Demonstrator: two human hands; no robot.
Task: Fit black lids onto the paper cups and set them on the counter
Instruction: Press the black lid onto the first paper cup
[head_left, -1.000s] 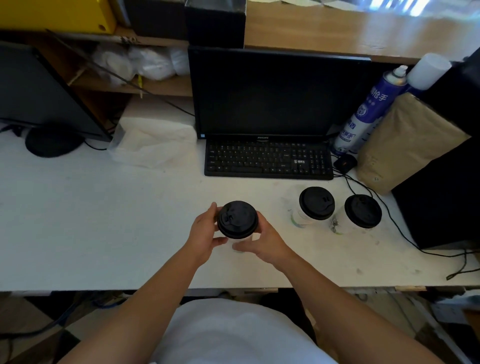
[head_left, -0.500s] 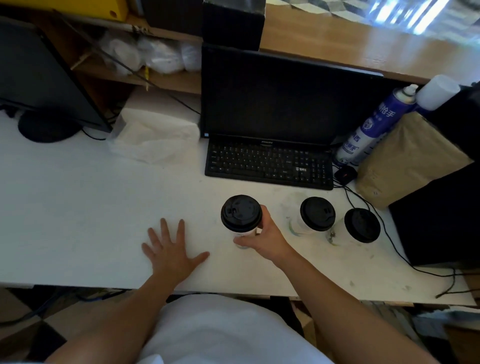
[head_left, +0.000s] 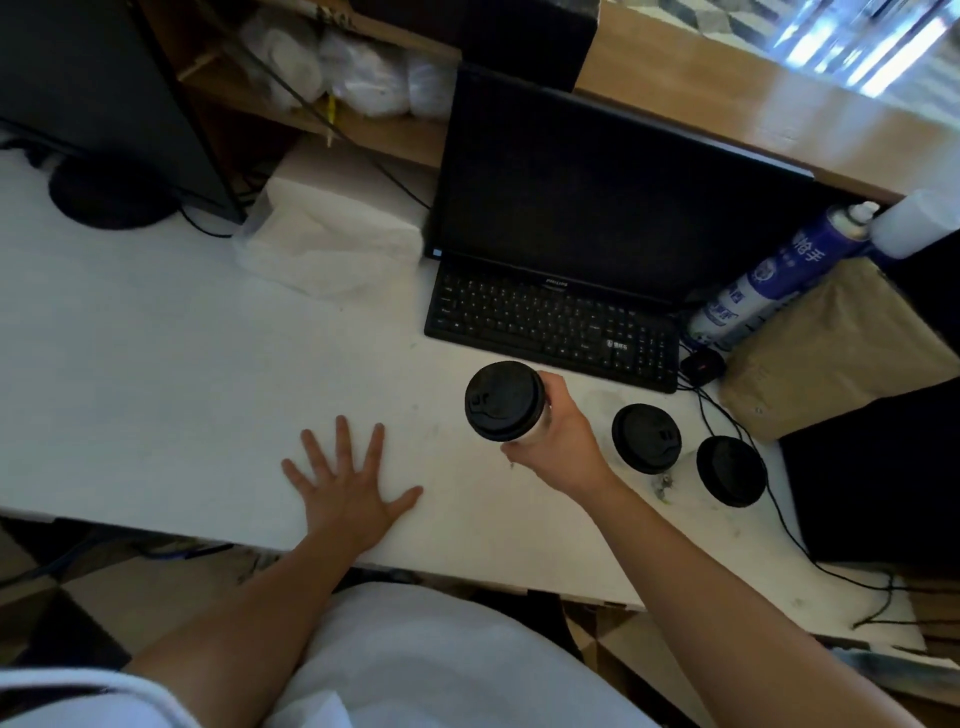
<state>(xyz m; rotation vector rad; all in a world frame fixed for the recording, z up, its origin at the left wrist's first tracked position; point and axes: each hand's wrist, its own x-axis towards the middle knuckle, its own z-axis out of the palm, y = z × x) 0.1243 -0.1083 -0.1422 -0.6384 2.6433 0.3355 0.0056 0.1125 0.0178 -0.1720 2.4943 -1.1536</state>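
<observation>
right hand (head_left: 558, 441) grasps lidded paper cup (head_left: 506, 408), cup at its left, over bench (head_left: 156, 389) | left hand (head_left: 348, 480) flat, fingers spread, on bench | two lidded cups (head_left: 647, 438) right of it

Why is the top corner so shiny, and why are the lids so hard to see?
Head view: light glares off the wooden ledge at top right and washes it out. Also in the head view, the black lids sit in dimmer light, so their ridges barely show.
</observation>
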